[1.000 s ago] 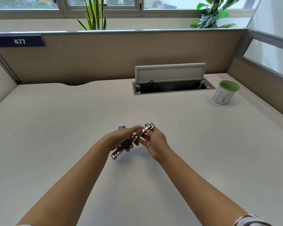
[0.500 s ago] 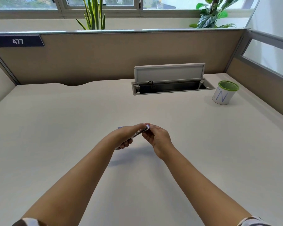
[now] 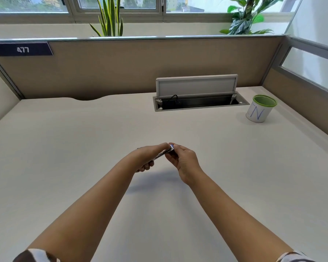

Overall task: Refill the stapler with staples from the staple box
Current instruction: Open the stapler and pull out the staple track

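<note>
Both hands meet above mid-desk (image 3: 64,148). Left hand (image 3: 147,157) is wrapped around the stapler (image 3: 162,154), lifted off the surface. Right hand (image 3: 182,159) pinches its front tip, which shows a blue bit, maybe the staple box; can't tell. To close well: steady the body, press squarely until it clicks. Far right: cup (image 3: 260,110), open cable tray (image 3: 197,103).

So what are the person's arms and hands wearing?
Both forearms are bare. The left hand and right hand wear no gloves, and no rings or watch show. At the bottom edge, a brown-and-white patterned sleeve shows on each arm.
</note>
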A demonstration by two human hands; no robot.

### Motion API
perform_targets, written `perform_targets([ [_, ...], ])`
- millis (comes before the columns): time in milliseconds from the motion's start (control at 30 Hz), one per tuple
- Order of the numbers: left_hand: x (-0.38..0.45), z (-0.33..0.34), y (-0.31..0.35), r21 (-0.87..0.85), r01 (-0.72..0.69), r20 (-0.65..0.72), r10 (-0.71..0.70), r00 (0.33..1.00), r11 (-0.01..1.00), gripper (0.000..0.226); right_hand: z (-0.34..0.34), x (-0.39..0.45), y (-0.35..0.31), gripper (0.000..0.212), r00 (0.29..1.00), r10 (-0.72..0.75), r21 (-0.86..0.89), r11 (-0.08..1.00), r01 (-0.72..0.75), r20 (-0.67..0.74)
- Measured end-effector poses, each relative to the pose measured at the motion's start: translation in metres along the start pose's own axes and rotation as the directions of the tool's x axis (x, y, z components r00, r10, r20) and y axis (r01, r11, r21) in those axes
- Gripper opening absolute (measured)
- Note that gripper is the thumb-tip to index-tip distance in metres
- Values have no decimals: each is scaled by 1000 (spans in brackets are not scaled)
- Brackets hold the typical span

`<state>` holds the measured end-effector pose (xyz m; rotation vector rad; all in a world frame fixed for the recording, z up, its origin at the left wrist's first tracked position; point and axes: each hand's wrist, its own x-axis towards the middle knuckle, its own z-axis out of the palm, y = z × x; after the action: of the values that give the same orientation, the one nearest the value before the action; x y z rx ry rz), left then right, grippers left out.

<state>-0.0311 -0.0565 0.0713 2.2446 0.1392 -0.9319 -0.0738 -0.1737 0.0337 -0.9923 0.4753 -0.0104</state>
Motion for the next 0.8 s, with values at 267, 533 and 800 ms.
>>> perform_targets([
  [267, 1, 1, 0, -2, 5, -9, -5, 1000, 1000, 43, -1, 1, 3, 20, 1000, 12, 10, 1000, -12, -19],
  [533, -1, -4, -1, 53, -24, -7, 24, 1000, 998, 36, -4, 3, 3, 22, 998, 25, -20, 999, -26, -50],
  [800, 3, -3, -10, -86, -240, 88, 248, 965, 967, 42, -13, 12, -1, 26, 995, 26, -39, 999, -30, -93],
])
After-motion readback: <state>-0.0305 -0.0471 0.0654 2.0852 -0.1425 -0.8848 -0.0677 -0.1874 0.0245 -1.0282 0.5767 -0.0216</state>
